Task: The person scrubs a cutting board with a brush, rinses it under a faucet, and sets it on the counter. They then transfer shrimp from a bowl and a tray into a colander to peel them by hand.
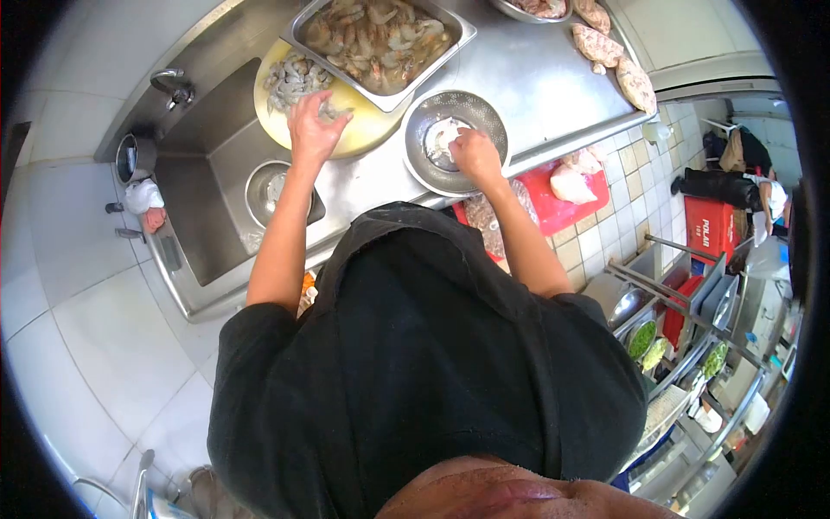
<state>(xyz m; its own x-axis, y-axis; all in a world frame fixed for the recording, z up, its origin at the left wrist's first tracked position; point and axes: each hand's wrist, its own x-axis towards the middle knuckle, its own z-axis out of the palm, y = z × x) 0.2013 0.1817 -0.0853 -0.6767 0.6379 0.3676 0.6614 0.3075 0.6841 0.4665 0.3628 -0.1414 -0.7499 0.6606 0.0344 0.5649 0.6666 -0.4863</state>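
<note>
My left hand [315,131] is at the edge of a pile of grey peeled shrimp [294,82] on a round yellow cutting board [367,143]. Its thumb and fingers are spread apart, with a shrimp [330,110] lying between them. Over a metal colander [422,171], my right hand [475,157] is closed, and its fingertips are hidden from this view. Pale shells [443,137] lie in the colander beside those fingers. Resting over the board's far side is a steel pan [468,33] full of unpeeled shrimp [380,39].
Left of the board is a sink [194,186] with a faucet [173,86] and a metal bowl [252,192] inside. Packed meat [638,85] lies at the counter's right end. Below the counter edge is a red tray [545,195] with raw poultry [572,182]. Another person [735,186] stands far right.
</note>
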